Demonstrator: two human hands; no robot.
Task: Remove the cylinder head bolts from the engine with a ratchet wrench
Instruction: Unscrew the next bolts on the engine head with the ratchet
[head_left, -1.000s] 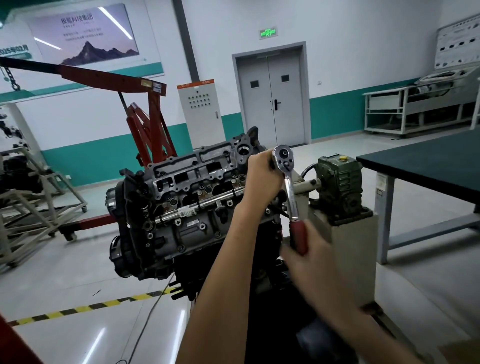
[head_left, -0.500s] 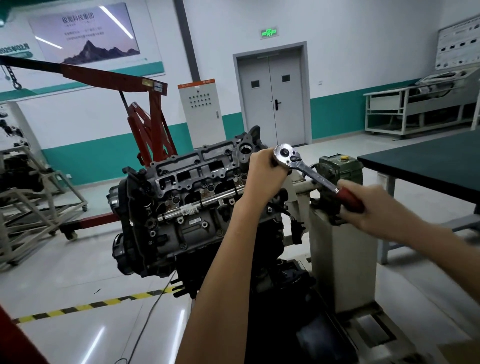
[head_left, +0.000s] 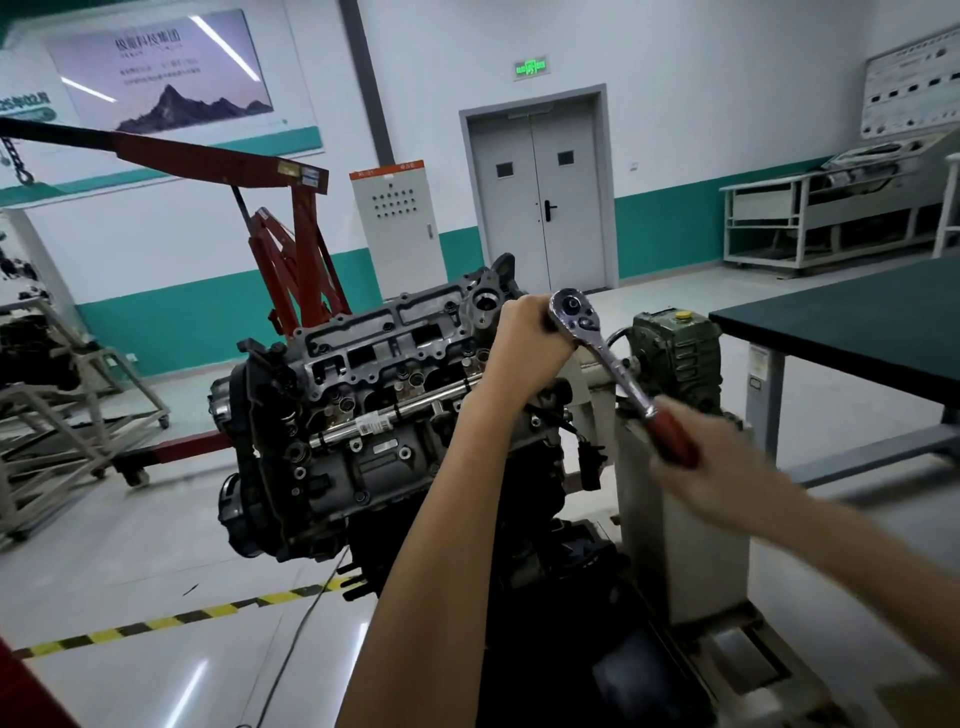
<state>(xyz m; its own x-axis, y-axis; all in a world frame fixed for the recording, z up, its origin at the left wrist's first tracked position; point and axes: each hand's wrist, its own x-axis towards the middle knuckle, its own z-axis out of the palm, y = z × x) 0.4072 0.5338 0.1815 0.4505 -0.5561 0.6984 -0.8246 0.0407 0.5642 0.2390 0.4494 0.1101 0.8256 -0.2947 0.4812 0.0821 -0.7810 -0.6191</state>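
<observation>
White walls with a teal band along the bottom close off a workshop with a glossy grey floor. The engine (head_left: 363, 405) sits tilted on a stand in the middle, with its open top face turned up and toward the camera. Behind the engine stand a red crane (head_left: 291, 260), a pale cabinet (head_left: 397, 223) with an orange strip on top, and a grey double door (head_left: 540, 192). A dark-topped table (head_left: 857, 317) stands well to the right of the engine. A green gearbox (head_left: 675, 348) sits between the two, on a pale box (head_left: 675, 519) just beside the engine. A yellow-and-black line (head_left: 156, 623) crosses the floor in front of the engine, to its left.

The ratchet wrench (head_left: 608, 358) is at the right end of the engine's top. Its shiny round head is up, and its shaft slopes down and away to the right. The left hand (head_left: 530, 338) is at that same end, with its fingers curled tight against the head of the wrench. What the head sits on is hidden behind this hand. The right hand (head_left: 717, 467), blurred, is wrapped round the wrench's red handle, to the right of the engine and lower than the head. Both forearms reach in from the bottom edge, and the left one crosses the front of the engine.
</observation>
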